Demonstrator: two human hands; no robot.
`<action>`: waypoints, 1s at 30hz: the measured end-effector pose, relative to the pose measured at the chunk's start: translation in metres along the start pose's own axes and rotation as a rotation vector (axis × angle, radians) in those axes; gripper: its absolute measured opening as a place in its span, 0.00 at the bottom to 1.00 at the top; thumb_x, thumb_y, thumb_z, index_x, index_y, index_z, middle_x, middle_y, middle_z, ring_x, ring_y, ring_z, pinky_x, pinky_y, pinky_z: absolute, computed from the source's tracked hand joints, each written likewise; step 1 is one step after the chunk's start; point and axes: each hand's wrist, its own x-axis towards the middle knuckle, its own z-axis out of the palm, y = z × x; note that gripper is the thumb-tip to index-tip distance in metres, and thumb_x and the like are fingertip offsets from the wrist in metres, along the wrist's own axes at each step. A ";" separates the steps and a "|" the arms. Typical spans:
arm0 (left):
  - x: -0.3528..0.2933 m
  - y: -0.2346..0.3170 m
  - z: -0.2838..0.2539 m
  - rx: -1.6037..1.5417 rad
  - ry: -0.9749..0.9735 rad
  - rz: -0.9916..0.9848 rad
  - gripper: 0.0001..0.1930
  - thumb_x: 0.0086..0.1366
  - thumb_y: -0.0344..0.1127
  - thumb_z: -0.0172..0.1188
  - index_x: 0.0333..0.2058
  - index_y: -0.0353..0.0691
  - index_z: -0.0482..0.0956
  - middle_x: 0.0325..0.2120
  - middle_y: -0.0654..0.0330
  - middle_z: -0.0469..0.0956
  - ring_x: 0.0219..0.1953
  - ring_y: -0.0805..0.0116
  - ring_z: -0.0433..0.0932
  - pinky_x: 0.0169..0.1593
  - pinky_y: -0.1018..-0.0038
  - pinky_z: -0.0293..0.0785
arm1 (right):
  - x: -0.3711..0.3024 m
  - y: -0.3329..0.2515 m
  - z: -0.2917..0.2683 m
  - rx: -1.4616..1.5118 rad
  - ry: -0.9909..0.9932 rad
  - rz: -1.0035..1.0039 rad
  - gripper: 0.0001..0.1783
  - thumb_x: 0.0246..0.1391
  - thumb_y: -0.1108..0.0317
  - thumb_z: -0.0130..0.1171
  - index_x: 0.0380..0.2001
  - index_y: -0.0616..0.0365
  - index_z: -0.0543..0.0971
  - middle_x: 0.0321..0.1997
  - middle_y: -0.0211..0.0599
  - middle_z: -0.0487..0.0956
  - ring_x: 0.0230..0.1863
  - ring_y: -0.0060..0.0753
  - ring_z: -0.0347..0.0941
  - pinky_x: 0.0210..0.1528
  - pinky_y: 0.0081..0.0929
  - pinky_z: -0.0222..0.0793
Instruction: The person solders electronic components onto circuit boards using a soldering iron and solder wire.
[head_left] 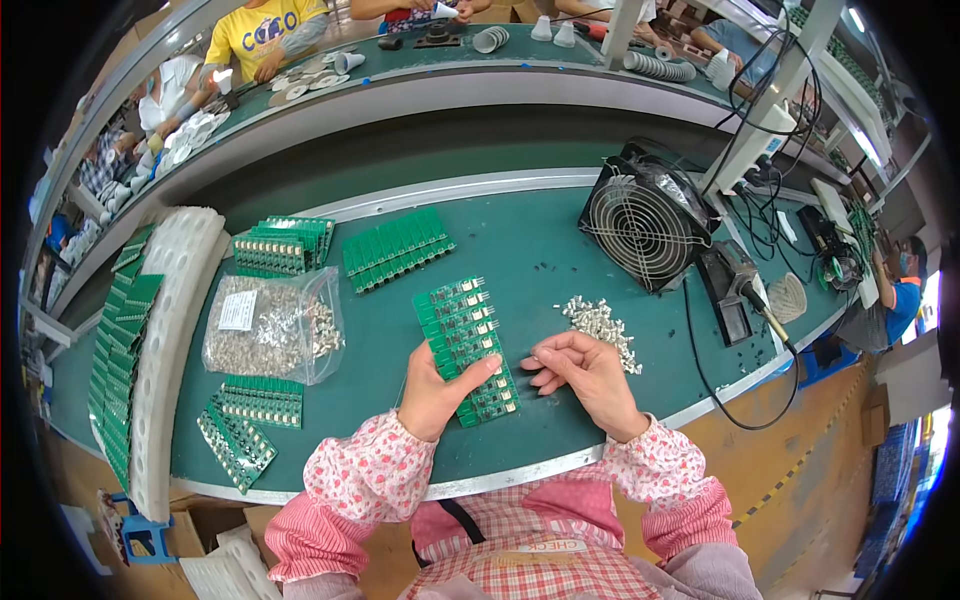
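My left hand (432,392) grips a green circuit board panel (455,330) by its lower left side, thumb across the front. The panel is tilted over the bench, with a row of small white parts and thin pins along its right edge. Close to that edge, my right hand (592,382) has its thumb and fingertips pinched together; whatever is between them is too small or hidden to make out. Just beyond the right hand lies a loose pile of small whitish connectors (603,328) on the green bench top (510,220).
Left stand a clear bag of small parts (265,335), stacked board panels (285,245) and a white foam tray edge (185,340). More panels (400,248) lie behind. Right are a black fan (645,225), a soldering iron (765,310) and its trailing cable. People work across the far bench.
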 end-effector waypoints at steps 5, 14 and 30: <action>-0.004 -0.003 0.000 0.051 -0.018 0.046 0.13 0.56 0.26 0.65 0.40 0.34 0.76 0.33 0.63 0.79 0.33 0.77 0.77 0.38 0.78 0.75 | 0.003 -0.005 0.018 0.189 -0.038 -0.002 0.10 0.59 0.66 0.55 0.37 0.63 0.75 0.40 0.38 0.80 0.34 0.20 0.74 0.39 0.18 0.72; 0.000 0.000 0.001 0.161 -0.037 0.136 0.13 0.56 0.25 0.65 0.41 0.34 0.76 0.34 0.62 0.80 0.35 0.77 0.78 0.38 0.78 0.76 | 0.013 0.002 0.040 0.272 -0.012 0.006 0.09 0.58 0.64 0.58 0.35 0.59 0.76 0.32 0.24 0.75 0.34 0.13 0.69 0.40 0.15 0.65; -0.004 -0.004 0.006 0.302 0.003 0.263 0.12 0.55 0.24 0.65 0.39 0.34 0.77 0.33 0.62 0.80 0.34 0.77 0.78 0.38 0.78 0.75 | 0.009 0.021 0.060 0.312 0.147 -0.127 0.10 0.59 0.66 0.57 0.35 0.62 0.72 0.32 0.29 0.76 0.34 0.14 0.70 0.37 0.14 0.66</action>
